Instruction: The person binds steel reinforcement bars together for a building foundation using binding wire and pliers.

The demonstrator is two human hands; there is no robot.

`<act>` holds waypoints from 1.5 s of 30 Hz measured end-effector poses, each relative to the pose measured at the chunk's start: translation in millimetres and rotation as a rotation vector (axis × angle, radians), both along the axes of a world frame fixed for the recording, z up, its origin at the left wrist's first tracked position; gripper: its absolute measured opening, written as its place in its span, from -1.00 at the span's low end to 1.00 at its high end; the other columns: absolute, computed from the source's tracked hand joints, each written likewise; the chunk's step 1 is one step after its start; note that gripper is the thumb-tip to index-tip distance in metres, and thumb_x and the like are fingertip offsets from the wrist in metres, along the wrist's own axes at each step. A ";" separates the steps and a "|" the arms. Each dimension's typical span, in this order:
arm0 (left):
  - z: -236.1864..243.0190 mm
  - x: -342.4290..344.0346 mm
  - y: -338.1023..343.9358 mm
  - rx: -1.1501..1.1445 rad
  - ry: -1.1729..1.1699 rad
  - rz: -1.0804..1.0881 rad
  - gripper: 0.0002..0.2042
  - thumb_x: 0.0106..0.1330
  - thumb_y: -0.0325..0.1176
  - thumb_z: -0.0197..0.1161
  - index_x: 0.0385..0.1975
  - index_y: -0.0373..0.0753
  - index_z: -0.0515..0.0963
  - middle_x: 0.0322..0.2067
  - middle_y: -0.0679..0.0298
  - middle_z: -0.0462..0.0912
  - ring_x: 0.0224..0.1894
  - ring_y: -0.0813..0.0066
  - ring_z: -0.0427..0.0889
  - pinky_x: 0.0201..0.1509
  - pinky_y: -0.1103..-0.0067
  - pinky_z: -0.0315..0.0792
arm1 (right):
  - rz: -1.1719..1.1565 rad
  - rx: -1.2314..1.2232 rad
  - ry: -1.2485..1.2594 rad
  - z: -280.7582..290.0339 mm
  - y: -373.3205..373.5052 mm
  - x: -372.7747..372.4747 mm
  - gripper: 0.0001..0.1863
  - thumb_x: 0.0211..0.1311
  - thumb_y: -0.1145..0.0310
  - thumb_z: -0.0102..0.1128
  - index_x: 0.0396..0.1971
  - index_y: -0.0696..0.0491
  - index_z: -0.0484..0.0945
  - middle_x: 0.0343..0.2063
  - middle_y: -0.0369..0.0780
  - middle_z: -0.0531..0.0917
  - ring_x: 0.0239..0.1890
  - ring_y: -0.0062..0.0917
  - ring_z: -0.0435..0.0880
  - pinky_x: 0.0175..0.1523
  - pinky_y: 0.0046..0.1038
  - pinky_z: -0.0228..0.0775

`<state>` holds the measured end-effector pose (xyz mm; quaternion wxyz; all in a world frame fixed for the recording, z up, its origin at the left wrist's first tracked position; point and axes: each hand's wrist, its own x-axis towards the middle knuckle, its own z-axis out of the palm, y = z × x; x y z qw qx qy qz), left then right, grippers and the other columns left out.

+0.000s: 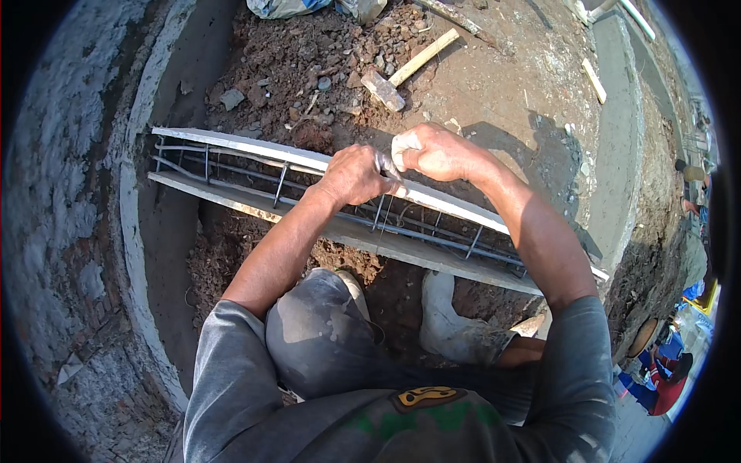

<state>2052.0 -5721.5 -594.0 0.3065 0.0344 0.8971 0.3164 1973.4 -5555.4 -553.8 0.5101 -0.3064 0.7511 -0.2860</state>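
Two bare hands meet over one long rebar cage (432, 231) that lies in a dirt trench between two flat grey boards (255, 147). The cage is made of thin dark steel bars running left to right, with small bent loops crossing them; several loops show along its length. It sits in the middle of the scene, just past the person's knees. The left hand (351, 176) is closed in a fist over the top bar, its fingers (369, 185) curled tight around a small metal tool or wire; I cannot tell which. The right hand (440, 152) is touching it, fingers pressed together and gripping the same spot. One hammer (401, 73) with a pale wooden handle lies on the far dirt, well apart. Two dusty boots (451, 324) stand near.
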 end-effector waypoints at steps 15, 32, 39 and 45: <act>16.8 4.1 -7.8 0.188 0.043 -0.120 -0.74 0.13 -0.13 0.27 -0.22 -0.05 0.60 -0.35 0.11 0.66 -0.16 0.12 0.61 -0.03 0.32 0.44 | 0.116 0.175 0.004 17.2 31.7 12.4 -0.80 -0.14 0.35 0.06 -0.52 0.10 0.59 -0.55 -0.13 0.60 -0.45 -0.33 0.53 -0.36 -0.28 0.30; 4.1 -5.8 -0.3 0.067 -0.081 -0.101 -0.69 0.05 -0.01 0.34 -0.23 0.05 0.67 -0.36 0.17 0.68 -0.22 0.20 0.64 -0.04 0.38 0.45 | -0.037 0.098 0.687 -37.7 27.5 8.8 -0.81 0.10 0.41 0.05 -0.29 0.08 0.56 -0.32 -0.05 0.58 -0.27 -0.13 0.61 -0.12 -0.16 0.44; 13.8 -5.9 1.5 0.039 -0.070 -0.115 -0.68 0.05 0.02 0.34 -0.24 0.04 0.67 -0.38 0.16 0.68 -0.23 0.22 0.64 -0.05 0.38 0.46 | -0.058 -0.270 0.833 -23.3 33.3 20.1 -0.89 0.16 0.41 0.10 -0.33 0.10 0.51 -0.31 -0.18 0.53 -0.31 -0.24 0.62 -0.25 -0.24 0.48; 6.1 -1.8 -0.2 0.066 -0.074 -0.104 -0.69 0.06 0.02 0.33 -0.25 0.04 0.67 -0.38 0.16 0.68 -0.23 0.20 0.64 -0.05 0.38 0.46 | 0.103 -0.021 0.750 -35.2 32.2 9.8 -0.89 0.16 0.42 0.08 -0.33 0.09 0.50 -0.29 -0.16 0.54 -0.30 -0.20 0.61 -0.24 -0.19 0.47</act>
